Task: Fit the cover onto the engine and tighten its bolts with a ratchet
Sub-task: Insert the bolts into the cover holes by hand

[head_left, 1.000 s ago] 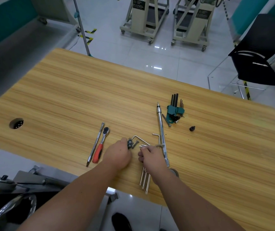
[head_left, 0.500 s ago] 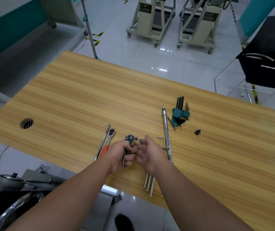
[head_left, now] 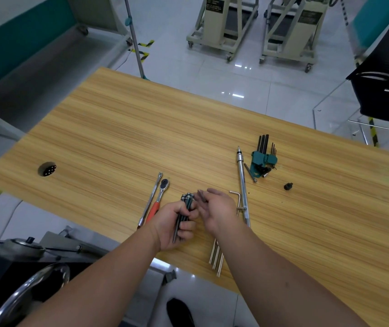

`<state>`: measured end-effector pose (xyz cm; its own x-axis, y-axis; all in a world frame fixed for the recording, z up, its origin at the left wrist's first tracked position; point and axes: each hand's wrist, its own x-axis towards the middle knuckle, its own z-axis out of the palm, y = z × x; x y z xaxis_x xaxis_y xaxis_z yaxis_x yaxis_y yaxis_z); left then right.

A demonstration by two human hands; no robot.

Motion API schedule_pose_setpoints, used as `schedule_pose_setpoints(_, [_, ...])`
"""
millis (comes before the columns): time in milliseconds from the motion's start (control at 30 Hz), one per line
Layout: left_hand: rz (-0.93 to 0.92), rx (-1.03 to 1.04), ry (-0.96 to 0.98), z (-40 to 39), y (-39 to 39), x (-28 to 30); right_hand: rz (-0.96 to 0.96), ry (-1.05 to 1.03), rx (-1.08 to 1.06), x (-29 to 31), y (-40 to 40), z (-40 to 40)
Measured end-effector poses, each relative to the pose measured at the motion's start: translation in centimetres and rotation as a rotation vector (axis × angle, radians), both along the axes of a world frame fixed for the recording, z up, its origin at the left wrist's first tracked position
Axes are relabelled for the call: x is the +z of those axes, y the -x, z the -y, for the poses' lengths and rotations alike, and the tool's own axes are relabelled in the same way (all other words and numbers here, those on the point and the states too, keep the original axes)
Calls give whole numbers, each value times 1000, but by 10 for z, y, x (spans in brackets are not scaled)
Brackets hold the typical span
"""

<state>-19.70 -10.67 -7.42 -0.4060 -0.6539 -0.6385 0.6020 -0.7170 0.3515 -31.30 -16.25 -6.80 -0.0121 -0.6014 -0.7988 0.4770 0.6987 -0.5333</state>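
Left hand: the left hand (head_left: 173, 224) grips a bundle of bolts (head_left: 186, 210), heads up, above the table (head_left: 122, 138).
Right hand: the right hand (head_left: 219, 212) hangs just beside the bolts, fingers loose, holding nothing.
Ratchet: one ratchet (head_left: 158, 200) with a red grip lies just left of the left hand, beside one extension bar (head_left: 151, 199).
Right of hands: one long driver (head_left: 242, 182), one hex key holder (head_left: 263, 156), one small socket (head_left: 288, 186).
Under right forearm: several silver hex keys (head_left: 216, 258) at the near edge.
Open room: bare wood beyond the hands.
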Motion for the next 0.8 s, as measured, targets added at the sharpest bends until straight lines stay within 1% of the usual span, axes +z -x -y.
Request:
schedule_pose_setpoints(67, [-26, 9, -1, -2, -3, -2, 44, -23, -76, -2, 8, 6])
schedule_pose_setpoints(167, [-10, -8, 10, -4, -9, -6, 48, -51, -92, -5, 20, 14])
schedule_pose_setpoints(200, [3, -13, 17, -4, -11, -7, 6, -63, -82, -4, 22, 17])
schedule_pose_setpoints(267, [39, -22, 35, -3, -12, -7, -142, -74, -18, -6, 28, 24])
schedule_pose_setpoints(300, [68, -24, 31, -2, -13, -6, -241, -57, 52, -7, 30, 27])
schedule_pose_setpoints(333, [99, -16, 22, -1, -12, -5, -372, -8, 174, -7, 31, 30])
schedule_pose_setpoints(367, [135, -3, 13, 1, -11, -3, -551, 76, 375, -9, 32, 33])
schedule_pose_setpoints(433, [199, 22, -6, 3, -8, 0, -984, 254, 897, -14, 31, 34])
schedule_pose_setpoints(467, [225, 29, -22, 4, -7, 2, -1157, 311, 1118, -15, 27, 33])
schedule_pose_setpoints(500, [251, 36, -35, 5, -6, 3, -1274, 348, 1254, -16, 23, 32])
schedule_pose_setpoints(567, [276, 57, -57, 5, -7, 6, -1390, 407, 1331, -22, 14, 34])
schedule_pose_setpoints(700, [245, 95, -70, 4, -12, 12, -1455, 379, 1368, -30, 0, 39])
schedule_pose_setpoints(800, [212, 135, -87, 3, -14, 15, -1498, 354, 1356, -33, -8, 38])
